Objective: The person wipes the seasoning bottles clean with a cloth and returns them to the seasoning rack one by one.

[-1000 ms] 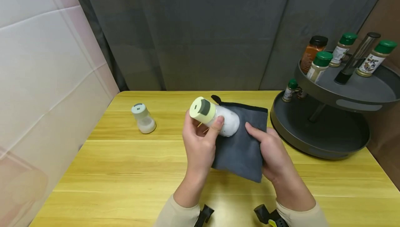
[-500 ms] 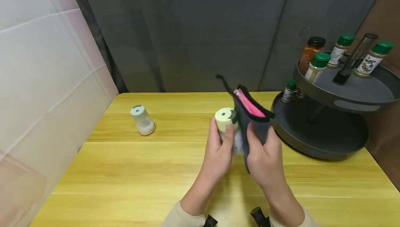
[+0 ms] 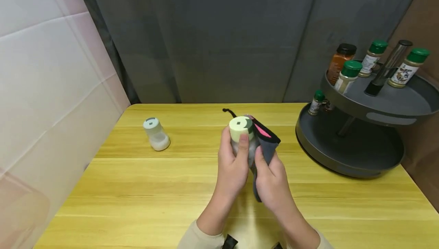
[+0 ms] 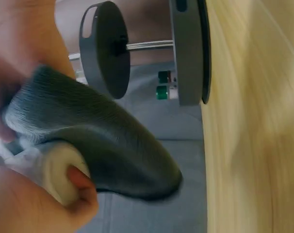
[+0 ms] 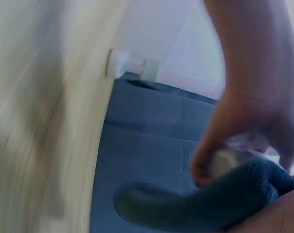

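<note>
In the head view my left hand (image 3: 232, 167) grips a seasoning shaker (image 3: 241, 127) with a pale yellow lid and white contents, held upright above the table. My right hand (image 3: 272, 182) holds a folded dark grey cloth (image 3: 269, 149) with black edging, a hanging loop and a pink inner side. The cloth lies against the shaker's right side. From the left wrist, the grey cloth (image 4: 103, 136) appears wrapped along the shaker, whose round base (image 4: 64, 167) shows by a fingertip. The right wrist view is blurred; the cloth (image 5: 220, 199) hides part of the shaker there.
A second shaker (image 3: 156, 135) with a pale lid stands at the left of the wooden table (image 3: 137, 195). On the right is a two-tier dark grey turntable rack (image 3: 346, 167). Several spice bottles (image 3: 346, 74) with green or black caps stand on it. A grey curtain hangs behind.
The shaker has gone from tilted to upright. The cloth, earlier spread flat behind it, has turned edge-on and folded against its right side. Both hands have drawn together and shifted slightly left recently.
</note>
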Motion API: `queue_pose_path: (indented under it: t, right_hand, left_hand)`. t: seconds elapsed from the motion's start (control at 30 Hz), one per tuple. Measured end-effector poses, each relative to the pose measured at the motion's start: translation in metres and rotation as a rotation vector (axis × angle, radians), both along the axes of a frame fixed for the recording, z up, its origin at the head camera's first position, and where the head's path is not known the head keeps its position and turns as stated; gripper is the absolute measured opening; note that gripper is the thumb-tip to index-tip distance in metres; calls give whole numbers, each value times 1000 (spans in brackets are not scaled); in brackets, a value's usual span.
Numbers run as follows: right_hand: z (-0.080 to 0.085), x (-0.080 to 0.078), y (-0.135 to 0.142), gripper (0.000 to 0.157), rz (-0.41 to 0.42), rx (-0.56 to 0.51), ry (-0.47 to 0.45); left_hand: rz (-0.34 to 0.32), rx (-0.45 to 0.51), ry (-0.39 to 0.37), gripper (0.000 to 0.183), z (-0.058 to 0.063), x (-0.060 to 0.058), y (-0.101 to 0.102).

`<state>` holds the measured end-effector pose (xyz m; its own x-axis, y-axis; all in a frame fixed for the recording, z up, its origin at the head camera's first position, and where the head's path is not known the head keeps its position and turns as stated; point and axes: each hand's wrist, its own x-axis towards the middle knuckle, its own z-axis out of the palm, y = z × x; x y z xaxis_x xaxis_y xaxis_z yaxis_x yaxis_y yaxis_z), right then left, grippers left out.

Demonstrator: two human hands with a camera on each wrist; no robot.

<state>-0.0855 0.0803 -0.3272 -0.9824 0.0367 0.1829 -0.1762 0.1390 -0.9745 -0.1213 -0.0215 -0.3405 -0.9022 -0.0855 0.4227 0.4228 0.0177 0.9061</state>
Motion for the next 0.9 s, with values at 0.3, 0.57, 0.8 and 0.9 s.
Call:
queue_pose_path:
  t: [0.3, 0.57, 0.8, 0.9]
  right_hand:
    - [9, 1, -1, 48, -70, -247, 72]
    - [3, -2, 2, 51, 13, -291, -138]
    - [18, -13, 10, 55, -56, -374, -77]
    - [10, -14, 6, 53, -110, -238, -139]
  left_hand:
    - [15, -155, -61, 46, -10, 6, 10]
    - [-3, -54, -29, 45, -6, 0, 1]
    - [15, -147, -96, 46, -15, -2, 4]
    - [1, -86, -77, 44, -13, -5, 3]
